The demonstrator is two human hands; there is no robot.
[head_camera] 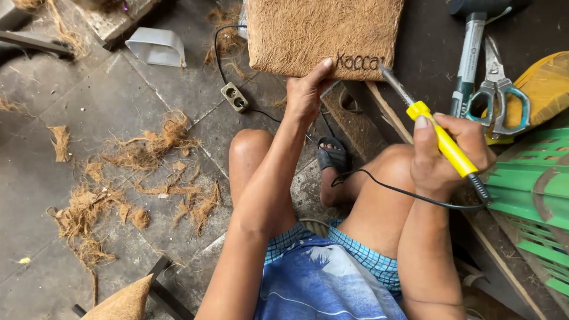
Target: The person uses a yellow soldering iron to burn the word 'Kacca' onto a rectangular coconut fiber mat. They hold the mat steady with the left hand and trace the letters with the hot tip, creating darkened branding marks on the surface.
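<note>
A square mat of brown coconut fibre (308, 29) lies at the top centre, with dark burnt letters along its near edge. My left hand (307, 92) grips that near edge, thumb on top. My right hand (447, 154) holds a yellow-handled soldering iron (441, 139) like a pen. Its metal tip touches the mat at the end of the letters. A black cord (403, 191) runs from the iron's handle across my knee.
Scissors (496, 89) and a grey-handled tool (468, 50) lie on the dark board at right, beside a green slatted crate (533, 195). A power socket block (234, 96) and loose fibre clumps (148, 148) lie on the concrete floor. A white plastic piece (157, 46) sits upper left.
</note>
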